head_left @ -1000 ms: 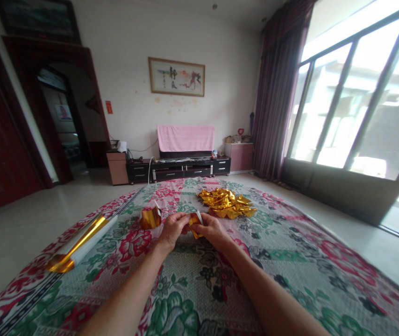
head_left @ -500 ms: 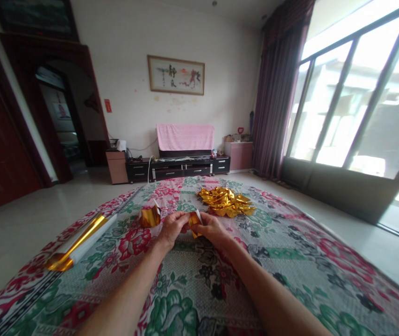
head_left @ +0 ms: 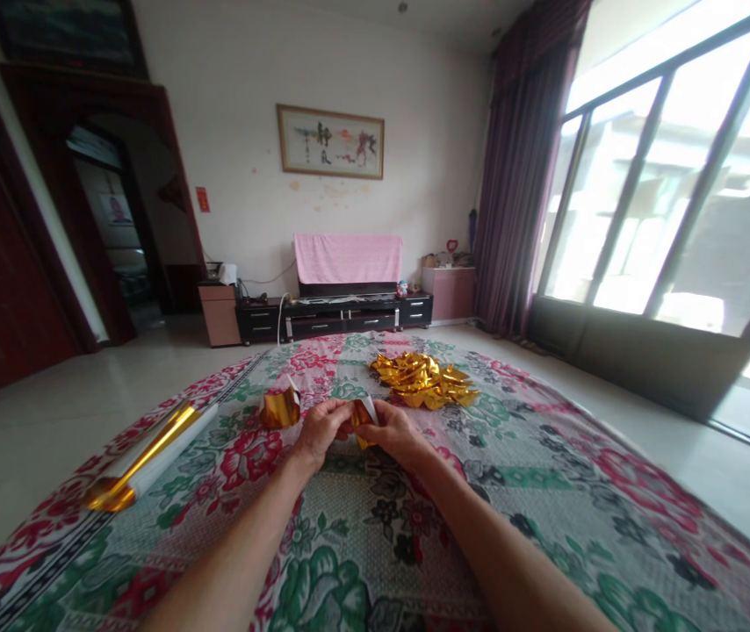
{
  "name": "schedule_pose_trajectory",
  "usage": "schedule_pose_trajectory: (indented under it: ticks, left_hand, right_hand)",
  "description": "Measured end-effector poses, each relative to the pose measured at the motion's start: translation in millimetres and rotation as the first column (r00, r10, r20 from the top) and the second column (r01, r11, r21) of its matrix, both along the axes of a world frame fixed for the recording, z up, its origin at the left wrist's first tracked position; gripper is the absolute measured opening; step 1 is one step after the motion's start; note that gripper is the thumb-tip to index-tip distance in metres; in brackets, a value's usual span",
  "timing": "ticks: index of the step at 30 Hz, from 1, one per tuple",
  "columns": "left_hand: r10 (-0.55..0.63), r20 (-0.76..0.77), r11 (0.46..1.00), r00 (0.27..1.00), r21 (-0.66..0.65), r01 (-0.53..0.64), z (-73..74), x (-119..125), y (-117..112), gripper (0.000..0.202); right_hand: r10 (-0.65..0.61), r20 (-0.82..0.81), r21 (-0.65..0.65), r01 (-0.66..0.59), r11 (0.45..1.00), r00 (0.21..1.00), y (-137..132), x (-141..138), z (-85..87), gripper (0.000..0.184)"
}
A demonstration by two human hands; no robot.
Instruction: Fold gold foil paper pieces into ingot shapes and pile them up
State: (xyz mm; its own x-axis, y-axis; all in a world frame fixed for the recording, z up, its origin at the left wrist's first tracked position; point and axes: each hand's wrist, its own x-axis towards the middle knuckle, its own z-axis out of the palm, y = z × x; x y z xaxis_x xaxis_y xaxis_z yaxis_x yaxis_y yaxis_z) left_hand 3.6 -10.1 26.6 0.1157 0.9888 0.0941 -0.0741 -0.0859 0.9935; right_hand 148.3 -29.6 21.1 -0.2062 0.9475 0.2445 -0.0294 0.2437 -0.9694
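Between my two hands is a small piece of gold foil paper [head_left: 364, 412] with a white back, partly folded. My left hand [head_left: 323, 432] pinches its left edge, and my right hand [head_left: 398, 430] grips the right side with the thumb over it. My fingers hide part of the paper. Just left of my left hand stands a curled strip of gold foil paper [head_left: 281, 408]. Beyond my right hand lies a pile of folded gold foil pieces [head_left: 424, 379]. A loose roll of gold foil paper [head_left: 151, 461] rests farther left.
A floral cloth [head_left: 526, 518] covers the round table under my hands. Past its far edge stands a low black TV cabinet [head_left: 349, 318] with a pink cloth [head_left: 347, 258] over the object on it. Tall windows and a purple curtain [head_left: 513, 193] are at the right.
Both hands stay almost in place. The gold paper between them has turned or bent slightly, and less of its gold face shows below the fingers.
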Motion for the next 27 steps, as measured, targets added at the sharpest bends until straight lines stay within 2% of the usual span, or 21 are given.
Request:
schedule_pose_trajectory:
  ticks: [8, 16, 27]
  left_hand:
    - [-0.001, 0.011, 1.0, 1.0, -0.01, 0.001, -2.8, -0.1, 1.2, 0.026]
    - [0.018, -0.023, 1.0, 1.0, 0.008, -0.017, -1.0, 1.1, -0.7, 0.029]
    - [0.021, -0.044, 0.999, 0.999, 0.025, -0.019, -2.7, 1.7, 0.8, 0.032]
  right_hand:
    - [0.023, -0.008, 0.003, -0.023, 1.0, 1.0, 0.9, 1.9, -1.0, 0.033]
    - [0.009, 0.002, 0.004, -0.009, 1.0, 1.0, -1.1, 0.4, 1.9, 0.034]
    - [0.016, -0.011, 0.001, -0.016, 1.0, 1.0, 2.3, 1.7, -2.8, 0.035]
